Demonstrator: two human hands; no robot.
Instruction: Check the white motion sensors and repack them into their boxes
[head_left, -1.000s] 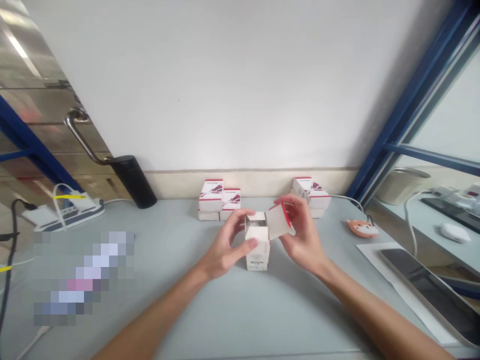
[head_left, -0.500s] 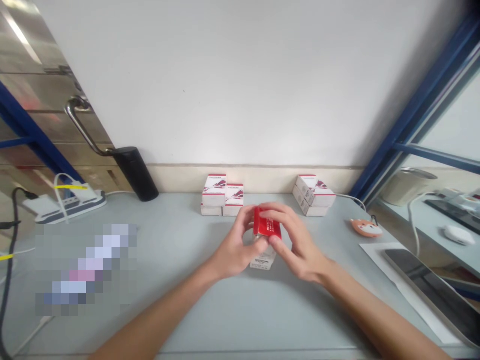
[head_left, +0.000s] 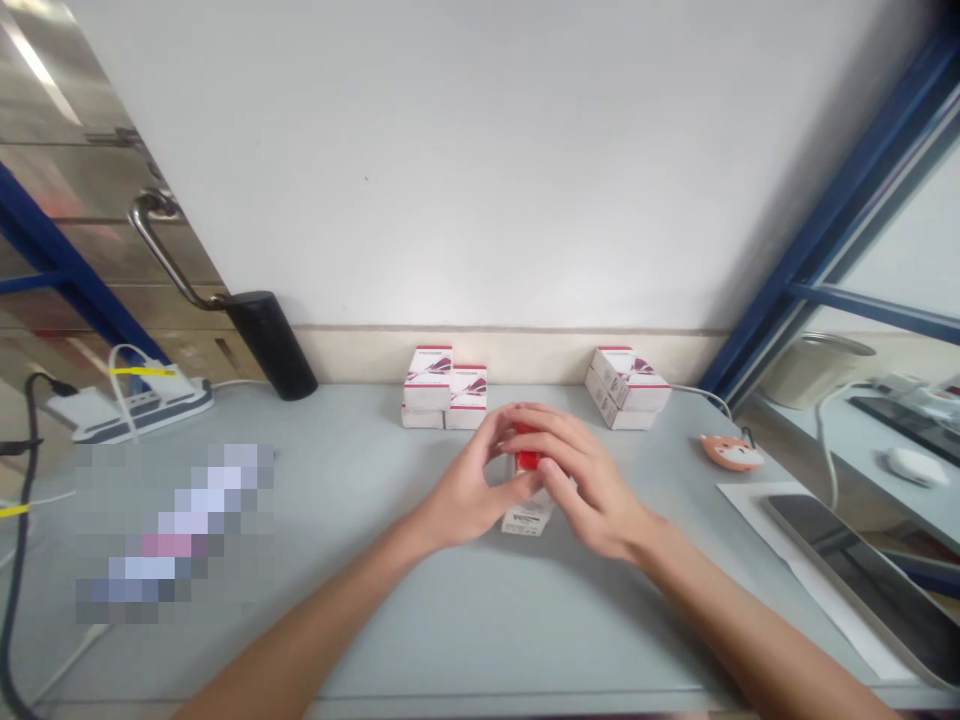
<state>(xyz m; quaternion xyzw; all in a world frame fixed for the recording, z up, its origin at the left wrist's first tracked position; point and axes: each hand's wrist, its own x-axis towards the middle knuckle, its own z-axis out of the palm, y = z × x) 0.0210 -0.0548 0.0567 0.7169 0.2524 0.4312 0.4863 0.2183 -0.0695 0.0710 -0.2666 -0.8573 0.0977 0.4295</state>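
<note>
A small white cardboard box (head_left: 525, 521) with a red top (head_left: 528, 460) stands in front of me at the middle of the grey table. My left hand (head_left: 466, 492) is closed around its left side, with the thumb across the near face. From the right, my right hand (head_left: 596, 485) lies with its fingers bent over the red top and its thumb near the left thumb. Those fingers hide most of the top, so I cannot tell whether a flap is up. Behind my hands sit several white and maroon boxes (head_left: 428, 390), stacked against the wall.
Another stack of similar boxes (head_left: 628, 390) stands back right. An orange animal-faced pouch (head_left: 731, 452) and a dark phone-like slab (head_left: 862, 580) on white paper lie right. A black cylinder (head_left: 271, 345), a power strip (head_left: 142, 412) and a blurred-out item (head_left: 176, 535) are left.
The right fingers have slid left and down over the red top, covering more of it and its lettering. My left hand keeps its hold, and the box stays in place.
</note>
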